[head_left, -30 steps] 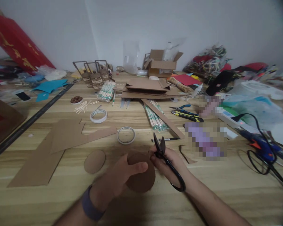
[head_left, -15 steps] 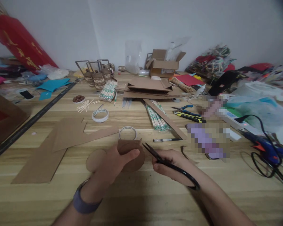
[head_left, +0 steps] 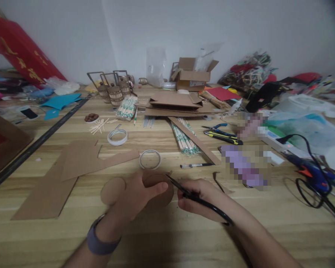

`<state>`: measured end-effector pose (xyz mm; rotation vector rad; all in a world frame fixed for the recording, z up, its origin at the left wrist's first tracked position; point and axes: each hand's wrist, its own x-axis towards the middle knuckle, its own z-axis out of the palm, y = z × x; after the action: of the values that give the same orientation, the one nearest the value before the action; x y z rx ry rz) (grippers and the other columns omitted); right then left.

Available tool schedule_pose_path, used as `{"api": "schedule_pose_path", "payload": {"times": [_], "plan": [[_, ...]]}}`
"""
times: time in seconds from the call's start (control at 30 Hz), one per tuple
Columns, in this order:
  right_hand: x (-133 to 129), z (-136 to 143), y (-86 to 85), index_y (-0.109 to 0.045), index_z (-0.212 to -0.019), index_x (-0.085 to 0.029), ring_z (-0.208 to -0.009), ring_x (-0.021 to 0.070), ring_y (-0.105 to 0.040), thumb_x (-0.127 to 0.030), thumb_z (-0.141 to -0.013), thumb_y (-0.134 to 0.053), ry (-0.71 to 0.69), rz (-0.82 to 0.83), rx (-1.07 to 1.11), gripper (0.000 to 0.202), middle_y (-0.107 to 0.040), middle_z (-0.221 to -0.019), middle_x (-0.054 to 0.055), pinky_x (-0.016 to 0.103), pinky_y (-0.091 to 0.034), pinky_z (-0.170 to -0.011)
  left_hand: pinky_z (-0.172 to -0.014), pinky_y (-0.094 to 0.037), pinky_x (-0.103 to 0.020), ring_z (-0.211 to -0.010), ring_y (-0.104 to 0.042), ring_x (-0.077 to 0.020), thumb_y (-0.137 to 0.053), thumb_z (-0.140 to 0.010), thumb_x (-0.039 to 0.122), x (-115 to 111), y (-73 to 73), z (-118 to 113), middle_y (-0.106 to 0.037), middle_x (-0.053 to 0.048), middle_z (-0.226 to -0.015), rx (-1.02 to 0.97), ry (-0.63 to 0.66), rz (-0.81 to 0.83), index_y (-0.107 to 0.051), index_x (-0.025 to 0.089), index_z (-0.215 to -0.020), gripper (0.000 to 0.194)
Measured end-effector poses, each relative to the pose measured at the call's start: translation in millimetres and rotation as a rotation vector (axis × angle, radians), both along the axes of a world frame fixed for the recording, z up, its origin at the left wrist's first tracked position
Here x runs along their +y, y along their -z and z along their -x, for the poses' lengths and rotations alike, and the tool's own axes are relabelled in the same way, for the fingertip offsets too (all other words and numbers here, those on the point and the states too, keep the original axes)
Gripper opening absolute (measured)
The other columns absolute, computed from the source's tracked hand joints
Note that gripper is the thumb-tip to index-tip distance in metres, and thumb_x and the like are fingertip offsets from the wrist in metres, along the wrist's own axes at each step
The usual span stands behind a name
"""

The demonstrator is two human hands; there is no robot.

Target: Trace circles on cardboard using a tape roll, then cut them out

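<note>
From the head camera, your left hand (head_left: 139, 197) pinches a brown cardboard piece (head_left: 158, 190) between thumb and fingers, holding it just above the wooden table (head_left: 184, 238). Your right hand (head_left: 201, 197) is closed through the handles of the black scissors (head_left: 197, 199), whose blades are nearly shut and bite into the upper right edge of the piece. The piece already reads as mostly round, though a small corner stands out at the top by the blade tips, so the trimming looks close to done, with that stretch of edge left. A finished cardboard disc (head_left: 113, 190) lies flat on the table just left of your left hand, and a curved offcut (head_left: 219, 182) lies to the right of your right hand; a tape ring (head_left: 150, 159) sits beyond the piece. Compared with half a second ago, the squarish flap that stood up at the top of the piece is nearly gone, the blades have gone from open to nearly closed on the edge, and the piece has turned in your left hand.
</note>
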<state>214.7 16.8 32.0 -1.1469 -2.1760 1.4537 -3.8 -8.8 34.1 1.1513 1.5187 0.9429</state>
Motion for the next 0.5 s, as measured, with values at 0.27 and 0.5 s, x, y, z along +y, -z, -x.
{"api": "schedule_pose_path", "payload": {"times": [0.27,0.5], "plan": [[0,6,-1.1,-0.056,-0.073,-0.02,-0.057,0.0124,-0.043,-0.032,-0.079,-0.063,0.02,0.019,-0.051,0.015,-0.049,-0.062,-0.004,0.022,-0.032,-0.051,-0.098,-0.054,-0.045,-0.111,-0.071,-0.0351,-0.081,-0.071,0.039,1,2.3,-1,-0.082,-0.003,-0.107,0.012,0.088,0.017,-0.077,0.027,-0.096,0.028],[-2,5,9.5,-0.065,-0.081,-0.022,-0.061,0.0146,-0.048,-0.031,-0.081,-0.07,0.032,-0.054,0.014,0.011,-0.055,-0.067,-0.003,0.023,-0.036,-0.054,-0.094,-0.057,-0.042,-0.102,-0.074,-0.0351,-0.081,-0.073,0.035,-3,-0.6,-6,-0.083,-0.002,-0.098,-0.05,0.133,0.012,-0.081,0.029,-0.087,0.015]]}}
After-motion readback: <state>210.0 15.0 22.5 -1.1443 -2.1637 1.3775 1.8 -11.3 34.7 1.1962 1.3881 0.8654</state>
